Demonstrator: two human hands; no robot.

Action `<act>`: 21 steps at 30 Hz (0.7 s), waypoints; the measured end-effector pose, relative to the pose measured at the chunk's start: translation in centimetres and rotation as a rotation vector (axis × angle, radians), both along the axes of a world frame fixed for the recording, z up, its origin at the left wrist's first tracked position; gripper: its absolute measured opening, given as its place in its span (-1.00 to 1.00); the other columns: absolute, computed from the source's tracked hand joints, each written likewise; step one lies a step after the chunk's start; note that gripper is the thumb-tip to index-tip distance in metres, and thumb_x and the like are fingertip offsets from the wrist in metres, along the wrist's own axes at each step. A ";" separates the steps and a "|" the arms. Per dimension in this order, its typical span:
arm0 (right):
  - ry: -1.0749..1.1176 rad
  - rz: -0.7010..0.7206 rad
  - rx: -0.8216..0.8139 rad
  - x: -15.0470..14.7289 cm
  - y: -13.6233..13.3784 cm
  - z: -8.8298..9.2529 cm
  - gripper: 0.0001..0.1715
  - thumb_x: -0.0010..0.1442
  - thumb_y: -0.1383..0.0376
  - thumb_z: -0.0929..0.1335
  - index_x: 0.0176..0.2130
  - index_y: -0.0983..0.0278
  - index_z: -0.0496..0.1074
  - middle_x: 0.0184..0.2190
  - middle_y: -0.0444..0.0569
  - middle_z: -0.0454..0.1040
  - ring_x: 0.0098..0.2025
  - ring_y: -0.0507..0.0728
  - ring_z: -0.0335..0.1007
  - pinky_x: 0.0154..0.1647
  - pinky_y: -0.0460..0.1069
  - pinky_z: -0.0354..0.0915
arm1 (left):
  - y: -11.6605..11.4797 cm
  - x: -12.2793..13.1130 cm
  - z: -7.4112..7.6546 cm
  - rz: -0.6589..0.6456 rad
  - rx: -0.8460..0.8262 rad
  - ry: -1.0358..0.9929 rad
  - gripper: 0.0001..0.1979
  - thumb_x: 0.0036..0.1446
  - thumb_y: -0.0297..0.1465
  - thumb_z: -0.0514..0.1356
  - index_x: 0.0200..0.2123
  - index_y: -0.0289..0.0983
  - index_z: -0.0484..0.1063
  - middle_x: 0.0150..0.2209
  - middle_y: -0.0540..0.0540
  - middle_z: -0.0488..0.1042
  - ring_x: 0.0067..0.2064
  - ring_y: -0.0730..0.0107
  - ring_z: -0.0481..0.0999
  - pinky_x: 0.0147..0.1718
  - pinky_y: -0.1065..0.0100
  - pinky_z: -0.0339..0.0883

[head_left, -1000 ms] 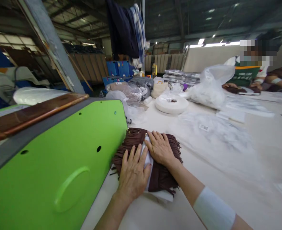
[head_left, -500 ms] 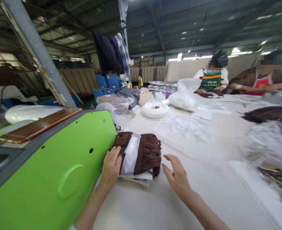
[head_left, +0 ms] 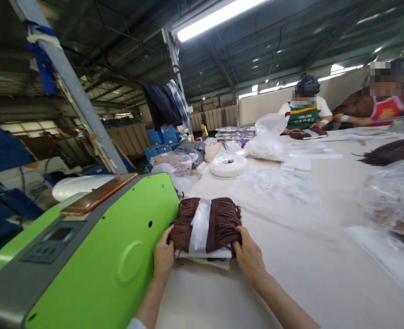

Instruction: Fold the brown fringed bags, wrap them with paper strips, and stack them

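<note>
A folded dark brown fringed piece (head_left: 224,226) lies on the white table in front of me, with a white band (head_left: 199,228) around its middle. White sheets stick out under its near edge. My left hand (head_left: 164,256) grips its left side, thumb and fingers closed at the near corner. On the opposite side, my right hand (head_left: 251,256) pinches the right edge among the strands. Some fingertips are hidden beneath the piece.
A green machine (head_left: 130,256) stands close on my left, with a phone (head_left: 99,194) on top. Beyond the piece lie a white tape roll (head_left: 228,165) and plastic bags (head_left: 273,185). More clear plastic (head_left: 394,192) sits at right. Two people work across the table.
My right hand has moved in from beside the piece and now grips its right edge. My left hand has slid from its top to the left near corner.
</note>
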State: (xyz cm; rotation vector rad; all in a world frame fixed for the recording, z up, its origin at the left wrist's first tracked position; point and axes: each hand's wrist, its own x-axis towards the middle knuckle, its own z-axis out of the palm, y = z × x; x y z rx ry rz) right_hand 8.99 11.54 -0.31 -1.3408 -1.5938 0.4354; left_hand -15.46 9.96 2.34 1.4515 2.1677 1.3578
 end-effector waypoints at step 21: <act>-0.014 0.005 0.024 1.8 -2.1 -0.5 -0.58 0.12 0.34 0.13 -0.01 0.30 0.23 -0.20 0.11 0.47 -0.21 0.18 0.45 -0.23 0.09 0.36 | -3.0 1.2 0.1 0.102 -0.002 0.035 -0.39 -0.04 -0.50 -0.01 0.16 -0.39 0.16 0.07 -0.28 0.35 0.05 0.13 0.37 0.01 0.17 0.26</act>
